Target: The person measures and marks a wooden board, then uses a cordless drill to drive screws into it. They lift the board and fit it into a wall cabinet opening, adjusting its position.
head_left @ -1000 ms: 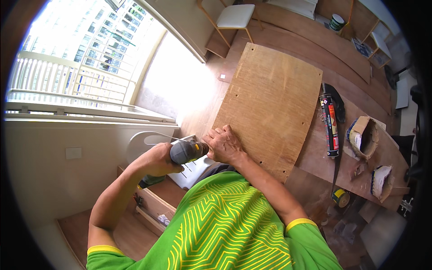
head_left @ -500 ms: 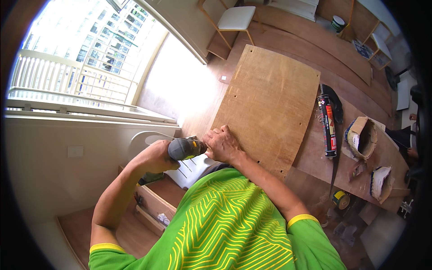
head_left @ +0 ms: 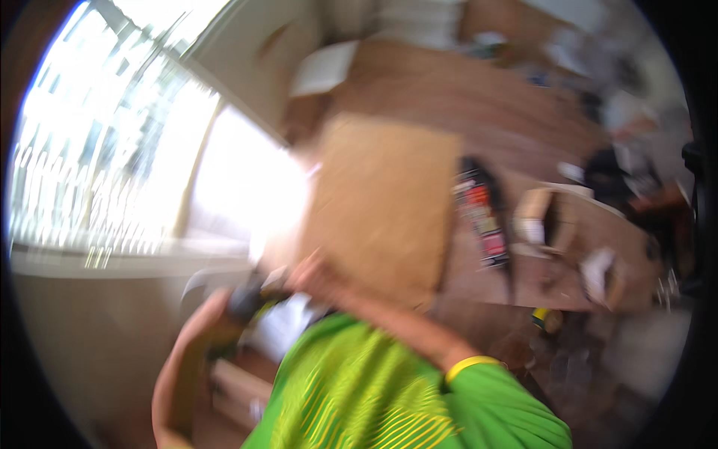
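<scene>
Head view, blurred: our left hand (head_left: 212, 308) is clamped on the drill (head_left: 244, 302); our right hand (head_left: 317, 278) is just beyond it, at the near-left edge of the board (head_left: 380, 209) ahead of us. Can't tell the right's grip.

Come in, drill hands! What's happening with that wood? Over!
Left hand gripping power drill. Right hand at near-left edge of plywood board, contact blurred. Watch out: right hand close to drill's nose. Black cartridge right of board.
</scene>
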Motion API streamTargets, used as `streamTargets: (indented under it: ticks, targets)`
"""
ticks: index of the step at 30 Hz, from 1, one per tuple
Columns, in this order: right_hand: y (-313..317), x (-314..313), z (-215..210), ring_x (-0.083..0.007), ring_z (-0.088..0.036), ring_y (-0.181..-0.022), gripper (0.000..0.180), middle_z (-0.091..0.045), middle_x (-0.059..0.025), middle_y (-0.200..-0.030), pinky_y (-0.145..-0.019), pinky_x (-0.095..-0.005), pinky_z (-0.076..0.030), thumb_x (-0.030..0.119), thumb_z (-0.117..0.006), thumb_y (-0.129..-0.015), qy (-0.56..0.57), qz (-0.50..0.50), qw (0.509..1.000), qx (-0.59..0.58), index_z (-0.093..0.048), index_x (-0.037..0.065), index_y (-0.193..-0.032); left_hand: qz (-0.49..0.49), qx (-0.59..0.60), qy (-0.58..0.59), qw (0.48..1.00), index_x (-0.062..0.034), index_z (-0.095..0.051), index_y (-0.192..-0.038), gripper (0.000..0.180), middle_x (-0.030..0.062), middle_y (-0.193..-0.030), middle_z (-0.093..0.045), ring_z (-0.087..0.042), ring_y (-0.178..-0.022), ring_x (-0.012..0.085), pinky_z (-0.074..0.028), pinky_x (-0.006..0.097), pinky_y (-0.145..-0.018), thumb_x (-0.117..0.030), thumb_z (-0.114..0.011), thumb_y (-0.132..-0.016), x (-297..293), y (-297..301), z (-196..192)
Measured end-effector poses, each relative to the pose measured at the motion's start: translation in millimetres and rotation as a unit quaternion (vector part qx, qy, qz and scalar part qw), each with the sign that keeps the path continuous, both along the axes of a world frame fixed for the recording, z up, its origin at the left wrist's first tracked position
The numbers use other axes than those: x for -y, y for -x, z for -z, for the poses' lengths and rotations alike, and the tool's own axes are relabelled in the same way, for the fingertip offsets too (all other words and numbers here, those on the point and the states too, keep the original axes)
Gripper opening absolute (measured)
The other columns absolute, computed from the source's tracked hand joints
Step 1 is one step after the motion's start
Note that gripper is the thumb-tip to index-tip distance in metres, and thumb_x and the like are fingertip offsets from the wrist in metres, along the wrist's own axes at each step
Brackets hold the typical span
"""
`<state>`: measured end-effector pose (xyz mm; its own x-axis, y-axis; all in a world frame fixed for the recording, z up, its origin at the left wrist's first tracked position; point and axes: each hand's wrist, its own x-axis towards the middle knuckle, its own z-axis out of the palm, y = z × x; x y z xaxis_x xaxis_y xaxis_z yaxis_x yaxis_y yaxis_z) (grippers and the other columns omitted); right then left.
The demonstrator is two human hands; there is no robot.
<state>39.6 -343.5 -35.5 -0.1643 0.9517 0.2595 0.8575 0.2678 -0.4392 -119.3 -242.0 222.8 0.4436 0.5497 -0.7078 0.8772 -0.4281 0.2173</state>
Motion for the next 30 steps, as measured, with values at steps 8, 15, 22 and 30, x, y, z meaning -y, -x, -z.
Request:
streamTargets:
  ticks: [8,15,22,30]
  targets:
    - [44,13,10,-0.0285,-0.063,-0.097,0.012,-0.065,-0.0086,-0.09,-0.095,-0.05,-0.045,0.019,-0.061,-0.082,-0.123,0.055,0.985,-0.111,-0.064,0.012,-0.091,-0.038,0.103,-0.023,0.994,-0.0038,-0.068,-0.11,0.041,0.021,-0.104,-0.071,-0.068,-0.097,0.0354,-0.054,0.045,-0.084,-0.021,-0.083,-0.076,-28,-83,11]
    - [-34,18,-2,-0.0247,-0.064,-0.082,0.013,-0.066,-0.0074,-0.084,-0.083,-0.0453,-0.049,0.025,-0.066,-0.09,-0.027,0.047,0.997,-0.056,-0.069,0.014,-0.085,0.081,0.236,-0.042,0.967,-0.0045,-0.067,-0.112,0.039,0.0193,-0.11,-0.069,-0.066,-0.1,0.0348,-0.053,0.045,-0.085,-0.021,-0.082,-0.08,-13,-14,8]
    - [-60,22,-29,-0.0271,-0.065,-0.081,0.018,-0.069,-0.0083,-0.093,-0.081,-0.0431,-0.047,0.027,-0.07,-0.094,0.009,0.042,0.989,-0.145,-0.077,0.014,-0.104,-0.246,0.259,0.131,0.925,-0.0028,-0.066,-0.108,0.036,0.0014,-0.081,-0.064,-0.061,-0.065,0.0118,-0.051,0.031,-0.058,-0.004,-0.079,-0.075,-2,18,3]
    - [-103,33,-47,-0.0269,-0.064,-0.079,0.016,-0.065,-0.011,-0.091,-0.067,-0.0393,-0.052,0.018,-0.067,-0.099,0.038,0.224,0.931,-0.287,-0.072,0.005,-0.107,-0.263,0.29,0.165,0.905,-0.0037,-0.066,-0.117,0.042,0.0017,-0.084,-0.066,-0.061,-0.064,0.0121,-0.052,0.031,-0.059,-0.005,-0.078,-0.077,-1,31,20]
